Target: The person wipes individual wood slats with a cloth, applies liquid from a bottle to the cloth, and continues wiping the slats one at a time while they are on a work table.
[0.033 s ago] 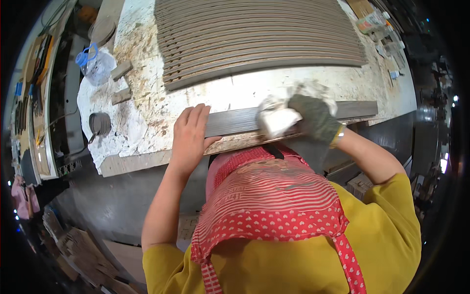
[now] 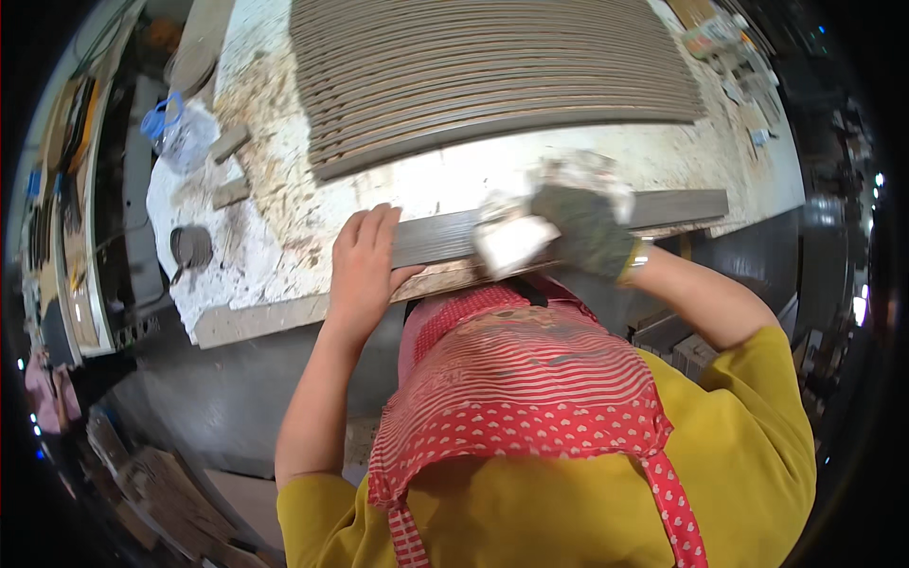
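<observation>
A long grey wooden strip (image 2: 682, 207) lies along the near edge of the worktable. My bare left hand (image 2: 365, 260) grips its left end, fingers laid over the top and thumb at the near side. My right hand (image 2: 582, 227), in a dark green glove, presses a crumpled white rag (image 2: 511, 237) onto the middle of the strip. Motion smears the rag and glove, and they cover that stretch of the strip. More of the stained, pale rag bulges out beyond the glove's far side.
Many similar grey strips (image 2: 492, 85) lie side by side at the back of the white, stained tabletop (image 2: 275, 199). To the left are a clear jug with a blue cap (image 2: 189, 137), two small blocks (image 2: 230, 193) and a dark round coil (image 2: 191, 246). Bottles (image 2: 710, 38) stand at the far right.
My right hand and the rag have slid a little to the left along the strip. My left hand keeps its hold on the strip's end.
</observation>
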Tool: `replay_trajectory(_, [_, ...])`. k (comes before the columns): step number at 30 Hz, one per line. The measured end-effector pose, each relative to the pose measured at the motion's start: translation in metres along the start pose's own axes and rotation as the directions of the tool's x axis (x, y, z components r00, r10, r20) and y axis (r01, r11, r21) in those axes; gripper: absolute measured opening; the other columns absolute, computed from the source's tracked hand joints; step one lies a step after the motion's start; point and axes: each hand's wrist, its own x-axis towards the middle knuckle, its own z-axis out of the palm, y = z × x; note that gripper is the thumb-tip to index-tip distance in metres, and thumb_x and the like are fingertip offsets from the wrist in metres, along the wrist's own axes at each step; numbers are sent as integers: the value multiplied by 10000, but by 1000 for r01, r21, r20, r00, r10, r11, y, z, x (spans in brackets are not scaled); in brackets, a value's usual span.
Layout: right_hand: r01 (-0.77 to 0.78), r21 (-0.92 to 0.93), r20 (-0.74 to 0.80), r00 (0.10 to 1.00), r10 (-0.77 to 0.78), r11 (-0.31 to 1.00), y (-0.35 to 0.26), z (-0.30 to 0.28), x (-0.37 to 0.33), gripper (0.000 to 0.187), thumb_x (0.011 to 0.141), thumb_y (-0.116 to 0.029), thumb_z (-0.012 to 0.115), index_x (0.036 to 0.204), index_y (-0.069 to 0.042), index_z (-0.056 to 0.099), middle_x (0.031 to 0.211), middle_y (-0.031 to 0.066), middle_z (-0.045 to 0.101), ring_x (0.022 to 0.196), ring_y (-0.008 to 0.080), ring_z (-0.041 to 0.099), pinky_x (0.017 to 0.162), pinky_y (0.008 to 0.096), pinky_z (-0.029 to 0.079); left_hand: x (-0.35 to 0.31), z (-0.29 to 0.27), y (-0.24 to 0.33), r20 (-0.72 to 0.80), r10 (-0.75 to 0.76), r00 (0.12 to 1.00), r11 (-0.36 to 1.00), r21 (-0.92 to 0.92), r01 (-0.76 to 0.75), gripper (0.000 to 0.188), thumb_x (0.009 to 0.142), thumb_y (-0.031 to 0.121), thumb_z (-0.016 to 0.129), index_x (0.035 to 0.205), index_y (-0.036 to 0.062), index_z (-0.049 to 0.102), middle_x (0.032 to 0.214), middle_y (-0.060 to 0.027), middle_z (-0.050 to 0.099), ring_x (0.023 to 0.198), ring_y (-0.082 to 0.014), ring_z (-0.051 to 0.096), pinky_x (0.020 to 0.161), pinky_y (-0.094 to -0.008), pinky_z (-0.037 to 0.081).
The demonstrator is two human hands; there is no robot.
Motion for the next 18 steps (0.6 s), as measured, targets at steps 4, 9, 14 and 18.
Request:
replay_trajectory(4, [281, 113, -173, 950, -259, 953, -81, 62, 62, 135, 779, -130, 547, 863, -51, 617, 784, 164, 622, 716, 304, 621, 606, 420, 495, -4, -1, -1, -43, -111, 993, 953, -289, 93, 692, 667, 101, 743, 1289, 25, 450, 1275, -138, 486, 1170, -361, 437, 991, -425, 364])
replay_trajectory(9, [91, -82, -170, 980, -104, 992, -48, 43, 24, 119, 774, -127, 544, 860, -72, 604, 792, 89, 618, 697, 256, 626, 618, 379, 510, -5, -1, 2, 19, -15, 1000, 998, 64, 14, 775, 603, 28, 781, 1294, 5, 429, 1273, -158, 487, 1170, -377, 438, 986, -443, 368])
replay_trajectory(14, [-286, -38, -283, 922, 265, 957, 26, -3, -57, 388, 679, -197, 695, 1031, -66, 595, 895, 136, 597, 851, 326, 601, 765, 411, 484, -3, -4, 12, 59, -80, 995, 992, 106, 73, 758, 655, 159, 793, 1305, 24, 426, 1328, -132, 455, 1232, -366, 394, 1030, -500, 298])
replay_trajectory(18, [-19, -63, -450, 893, -11, 998, -2, 33, -17, 342, 721, -119, 589, 1047, -19, 574, 961, 155, 607, 875, 312, 598, 794, 415, 481, 18, -4, 46, 149, -28, 988, 942, 334, -24, 803, 683, 292, 780, 1343, 42, 397, 1404, -114, 397, 1315, -349, 331, 1083, -542, 200])
